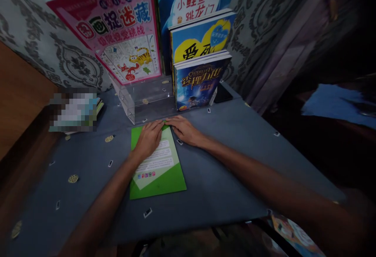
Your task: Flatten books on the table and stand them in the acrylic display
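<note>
Green book [164, 188] lies flat on the grey table [223, 174], just below the middle of the frame and a little left of centre. Pale panel with lines of print faces up; the small print is too fine to read.

Your left hand [149, 138] rests over the book's upper part, fingers extended and slightly bent, tips at its top edge. Your right hand [185, 131] comes in from the right, fingers stretched leftward, tips meeting the left ones near the upper right corner. Whether either set of fingers pinches the cover or only presses on it, you can't tell from here: the undersides are hidden.

Step in hand, as judged: working at that top edge and corner, perhaps squaring or feeling for it. A next move from this pose would call for a thumb or fingertip under the edge, with the left palm steadying the book so it doesn't skid on the cloth.

Just beyond your hands, upper middle: a transparent rack [127, 101], with a pink book [91, 26] standing at left, a dark blue book [199, 86] at right, and a yellow-and-blue book [183, 41] behind that one.
</note>
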`<state>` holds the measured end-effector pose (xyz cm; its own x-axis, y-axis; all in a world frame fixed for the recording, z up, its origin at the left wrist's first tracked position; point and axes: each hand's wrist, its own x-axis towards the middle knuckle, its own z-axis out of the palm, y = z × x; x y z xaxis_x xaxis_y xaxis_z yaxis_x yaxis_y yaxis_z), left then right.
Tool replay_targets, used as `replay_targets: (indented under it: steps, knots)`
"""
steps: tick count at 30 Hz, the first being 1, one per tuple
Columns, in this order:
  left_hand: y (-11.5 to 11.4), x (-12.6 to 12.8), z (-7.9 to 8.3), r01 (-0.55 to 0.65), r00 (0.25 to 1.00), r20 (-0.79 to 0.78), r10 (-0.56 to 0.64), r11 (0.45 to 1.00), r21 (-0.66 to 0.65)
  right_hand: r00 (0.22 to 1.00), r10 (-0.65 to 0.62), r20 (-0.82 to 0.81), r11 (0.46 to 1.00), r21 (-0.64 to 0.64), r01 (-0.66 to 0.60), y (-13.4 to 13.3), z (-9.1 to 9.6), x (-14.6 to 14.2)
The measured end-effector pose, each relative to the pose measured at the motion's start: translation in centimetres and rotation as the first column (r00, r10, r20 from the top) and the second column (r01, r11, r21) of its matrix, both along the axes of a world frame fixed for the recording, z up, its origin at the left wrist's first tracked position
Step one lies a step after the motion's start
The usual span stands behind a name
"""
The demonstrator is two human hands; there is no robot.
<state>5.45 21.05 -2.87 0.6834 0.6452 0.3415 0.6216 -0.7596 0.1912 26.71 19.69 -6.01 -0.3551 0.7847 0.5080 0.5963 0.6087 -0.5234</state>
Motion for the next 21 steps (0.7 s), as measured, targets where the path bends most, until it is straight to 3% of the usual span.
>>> replay_targets:
  steps: [7,21]
  knots:
    - [0.1,-0.2,0.1,0.004,1.000,0.007,-0.004,0.999,-0.040,0.999,0.044,0.008,0.999,-0.007,-0.044,0.0,0.6,0.4]
    - [-0.2,-0.2,0.1,-0.016,0.998,-0.056,0.016,1.000,-0.001,0.997,0.073,-0.005,0.996,-0.041,-0.074,-2.3,1.5,0.8]
